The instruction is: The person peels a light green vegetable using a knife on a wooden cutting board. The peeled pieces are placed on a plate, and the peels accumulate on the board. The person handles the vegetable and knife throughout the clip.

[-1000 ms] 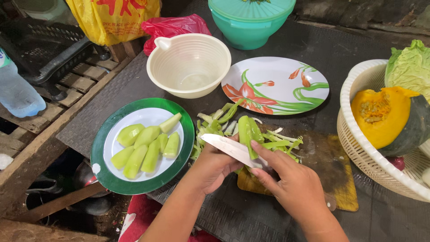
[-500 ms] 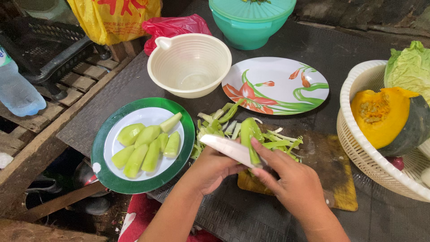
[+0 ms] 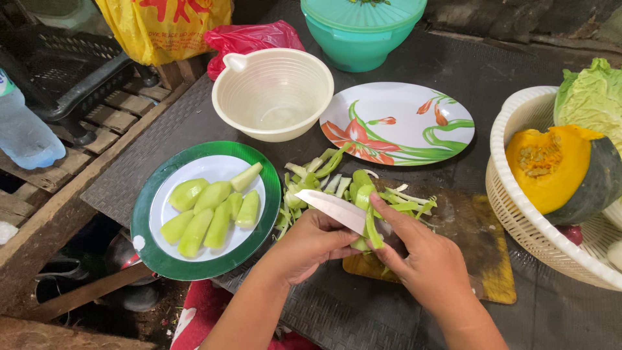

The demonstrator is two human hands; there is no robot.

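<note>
fingers of the right hand (image 3: 424, 262) clamp the knife (image 3: 337, 210), thumb pressing a green peel strip (image 3: 372, 227) to the white blade. left hand (image 3: 310, 243) fingers curl shut around the pale green vegetable (image 3: 360, 193), held above the wooden cutting board (image 3: 483, 249). peelings (image 3: 317, 175) pile up just beyond on the dark bench (image 3: 505, 71). peeled wedges (image 3: 210, 207) lie on the green-rimmed plate (image 3: 146, 240) to the left. cream bowl (image 3: 272, 94) and flowered plate (image 3: 398, 123) beyond; basket (image 3: 512, 188) with cut pumpkin (image 3: 551, 168) on the right.
</note>
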